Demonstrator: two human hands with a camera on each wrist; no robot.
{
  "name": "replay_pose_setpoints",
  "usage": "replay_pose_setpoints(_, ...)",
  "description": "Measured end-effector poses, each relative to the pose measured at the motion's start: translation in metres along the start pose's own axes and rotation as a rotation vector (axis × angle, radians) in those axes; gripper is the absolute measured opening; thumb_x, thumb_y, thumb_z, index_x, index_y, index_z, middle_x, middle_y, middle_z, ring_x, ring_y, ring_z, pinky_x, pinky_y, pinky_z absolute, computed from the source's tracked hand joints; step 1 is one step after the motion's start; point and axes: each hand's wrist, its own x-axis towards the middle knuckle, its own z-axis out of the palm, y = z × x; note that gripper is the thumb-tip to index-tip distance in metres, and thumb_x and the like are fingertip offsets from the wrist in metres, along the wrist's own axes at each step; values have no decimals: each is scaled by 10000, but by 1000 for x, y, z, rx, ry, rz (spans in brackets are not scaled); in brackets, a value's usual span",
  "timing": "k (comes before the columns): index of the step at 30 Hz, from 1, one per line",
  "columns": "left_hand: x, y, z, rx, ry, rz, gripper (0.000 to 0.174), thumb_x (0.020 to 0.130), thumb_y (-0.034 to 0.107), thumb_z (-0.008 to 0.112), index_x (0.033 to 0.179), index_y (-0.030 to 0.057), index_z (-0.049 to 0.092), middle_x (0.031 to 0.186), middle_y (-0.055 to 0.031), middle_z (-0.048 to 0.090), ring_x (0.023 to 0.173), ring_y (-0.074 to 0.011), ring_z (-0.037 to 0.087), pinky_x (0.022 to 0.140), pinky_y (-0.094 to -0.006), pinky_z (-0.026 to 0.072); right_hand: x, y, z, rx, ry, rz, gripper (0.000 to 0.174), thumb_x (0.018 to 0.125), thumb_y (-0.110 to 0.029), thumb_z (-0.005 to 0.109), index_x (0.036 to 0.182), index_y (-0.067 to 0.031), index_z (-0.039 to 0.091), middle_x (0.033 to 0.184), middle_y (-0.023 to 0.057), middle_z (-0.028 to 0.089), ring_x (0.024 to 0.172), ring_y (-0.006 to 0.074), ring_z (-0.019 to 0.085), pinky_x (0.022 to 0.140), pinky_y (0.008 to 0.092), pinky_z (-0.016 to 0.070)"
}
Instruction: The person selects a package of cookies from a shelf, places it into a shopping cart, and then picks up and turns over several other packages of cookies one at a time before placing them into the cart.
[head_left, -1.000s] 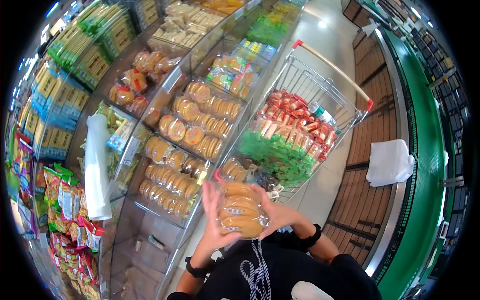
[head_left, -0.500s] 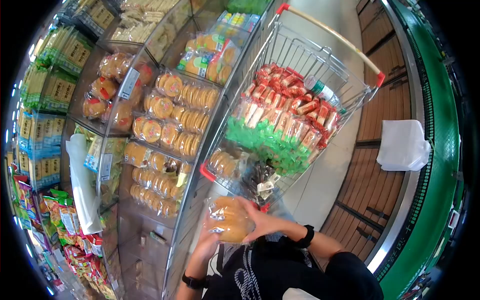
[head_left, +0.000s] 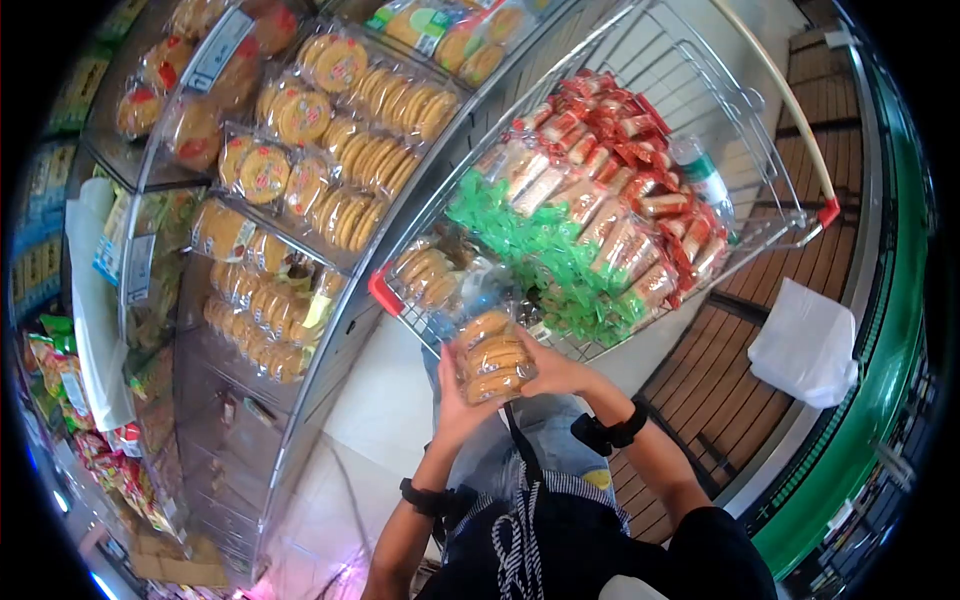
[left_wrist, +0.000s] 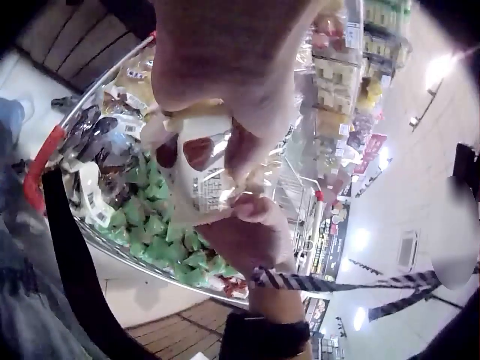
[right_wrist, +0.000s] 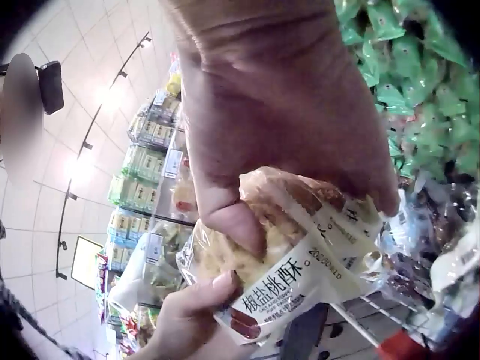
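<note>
Both hands hold a clear plastic pack of round cookies (head_left: 495,360) at the near end of a shopping cart (head_left: 828,211). My left hand (head_left: 462,408) grips the pack's left side, and my right hand (head_left: 556,376) grips its right side. A printed label (right_wrist: 289,289) with dark characters shows in the right wrist view, beside the right thumb. Inside the cart, another cookie pack (head_left: 425,278) lies just beyond the hands. Green-ended packets (head_left: 530,250) and red-wrapped snacks (head_left: 600,120) fill much of the rest.
Clear shelf bins with more cookie packs (head_left: 300,110) line the left side. A roll of plastic bags (head_left: 95,300) hangs by the bins. A bottle (head_left: 705,180) lies at the cart's far right. White bags (head_left: 805,340) rest on the right-hand counter's edge.
The head view has moved closer to the cart, which now looks larger. The cookie pack has come nearer the cart's front edge, still held in both hands.
</note>
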Motion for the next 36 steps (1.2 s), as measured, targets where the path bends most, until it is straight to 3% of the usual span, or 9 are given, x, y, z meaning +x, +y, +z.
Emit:
replay_pose_setpoints(8, 42, -79, -8, 7, 83, -99, 999, 585, 46, 759, 1336, 7, 101, 1258, -128, 344, 1158, -239, 398, 943, -352, 386, 84, 53, -28, 149, -47, 176, 999, 559, -14, 660, 1359, 45, 64, 1292, 183, 342, 1189, 223, 363, 968, 286, 322)
replay_pose_setpoints(13, 28, -44, -6, -83, 24, -167, 1069, 590, 75, 779, 1363, 31, 41, 1330, -138, 263, 1227, -231, 313, 993, -354, 321, 70, 59, -27, -293, -60, -14, 1093, 543, -177, 822, 1359, -10, 114, 1282, 132, 353, 1202, 234, 332, 1000, 332, 275)
replay_pose_setpoints(18, 48, -38, -33, -548, -149, -338, 873, 772, 348, 641, 1377, 18, 105, 1392, -146, 219, 1288, -233, 227, 1054, -353, 188, 43, 55, -50, 215, 7, 133, 964, 546, -178, 804, 1314, -25, 242, 1267, 123, 391, 1185, 225, 376, 990, 324, 306)
replay_pose_setpoints(19, 66, -20, -27, -441, -8, -412, 711, 836, 395, 538, 1337, -10, 238, 1343, -144, 320, 1266, -223, 272, 1039, -323, 199, 37, 57, -52, 334, 53, 153, 940, 556, -157, 795, 1311, -27, 251, 1259, 114, 402, 1179, 221, 385, 988, 325, 313)
replay_pose_setpoints(22, 115, -25, -6, -458, 354, -512, 590, 796, 296, 619, 1232, -34, 396, 1142, -135, 519, 1012, -242, 510, 863, -346, 394, 14, 69, -55, 574, 158, 170, 879, 594, -83, 748, 1319, -31, 254, 1245, 100, 430, 1165, 221, 411, 981, 340, 334)
replay_pose_setpoints(25, 152, -109, 19, -247, 547, -351, 515, 767, 247, 650, 1174, -6, 459, 1007, -111, 580, 847, -238, 559, 772, -357, 425, -7, 66, -50, 683, 196, 112, 879, 601, -88, 726, 1328, -23, 238, 1260, 121, 425, 1162, 244, 425, 984, 358, 341)
replay_pose_setpoints(28, 164, -117, 31, -41, 675, -482, 330, 759, 113, 660, 1033, -26, 539, 930, -68, 604, 809, -140, 535, 740, -277, 405, -22, 79, -46, 799, 221, 99, 865, 606, -92, 711, 1326, -11, 239, 1265, 130, 420, 1157, 252, 432, 987, 362, 340)
replay_pose_setpoints(32, 119, -60, 32, -502, 614, -353, 334, 751, 62, 655, 1040, -21, 511, 947, -62, 589, 858, -138, 530, 776, -269, 408, -24, 77, -40, 832, 343, 55, 770, 655, -117, 654, 1311, 5, 268, 1248, 133, 442, 1140, 250, 453, 982, 362, 351)
replay_pose_setpoints(36, 61, -45, 24, -331, 373, -260, 308, 733, 50, 645, 1002, 3, 504, 882, -68, 581, 802, -177, 549, 741, -264, 435, -14, 88, -48, 897, 312, 34, 770, 642, -146, 674, 1290, 18, 292, 1232, 131, 461, 1128, 257, 468, 978, 355, 358)
